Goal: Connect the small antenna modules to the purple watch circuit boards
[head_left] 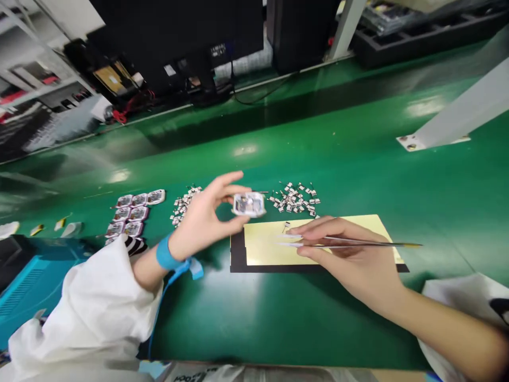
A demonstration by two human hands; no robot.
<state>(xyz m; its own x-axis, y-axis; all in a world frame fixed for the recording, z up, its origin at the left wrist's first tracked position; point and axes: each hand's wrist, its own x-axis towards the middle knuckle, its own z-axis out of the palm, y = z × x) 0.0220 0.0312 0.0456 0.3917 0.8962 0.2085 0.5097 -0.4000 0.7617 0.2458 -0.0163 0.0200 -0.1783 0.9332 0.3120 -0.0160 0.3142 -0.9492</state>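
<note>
My left hand [209, 209], with a blue strap round its wrist, holds a small white-rimmed housing [249, 205] between thumb and fingers, raised above the table. In my right hand [350, 254] is a pair of metal tweezers [358, 242], its white tips apart and pointing left over a yellow sheet [262, 254]. A small silver part [287, 226] lies near the tips; nothing can be made out between them. Behind the sheet is a pile of small silver parts [293, 199], and another pile [183, 204] is partly hidden behind my left hand.
Several similar housings [139, 214] stand in rows at the left. A teal device [24, 292] fills the left edge. A white metal post [457, 109] is bolted to the green table [238, 318] at the right. Dark equipment [178, 32] lines the back.
</note>
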